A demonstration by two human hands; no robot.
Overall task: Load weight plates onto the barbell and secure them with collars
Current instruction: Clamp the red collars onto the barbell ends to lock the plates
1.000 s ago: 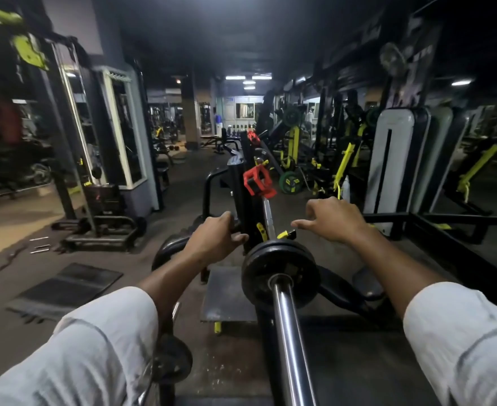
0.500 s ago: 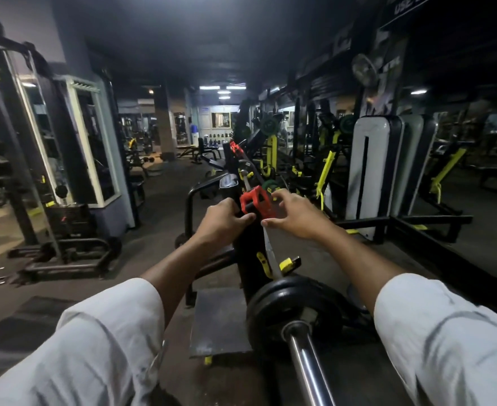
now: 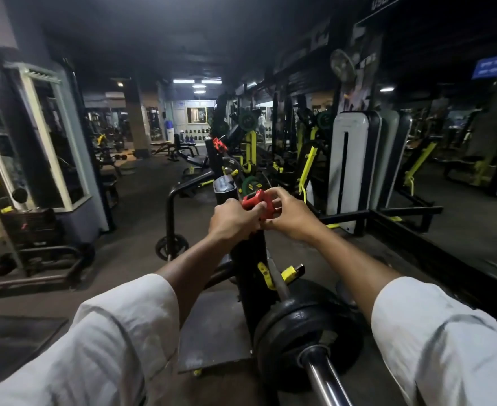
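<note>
Red collar point(image 3: 258, 204) pinched between left hand point(image 3: 232, 218) and right hand point(image 3: 291, 214)

**A dim gym hall, lit from the far end**

Dark ceiling overhead; fluorescent tubes point(image 3: 196, 81) glow over the far wall; a square pillar point(image 3: 137, 118) stands left of centre; pale-framed mirror panels point(image 3: 55, 136) line the left side; yellow-and-black machines point(image 3: 305, 159) crowd the right, beside a white upright pad point(image 3: 347, 168); a blue sign point(image 3: 495, 65) hangs upper right; the floor point(image 3: 141, 206) is dark and worn.
</note>
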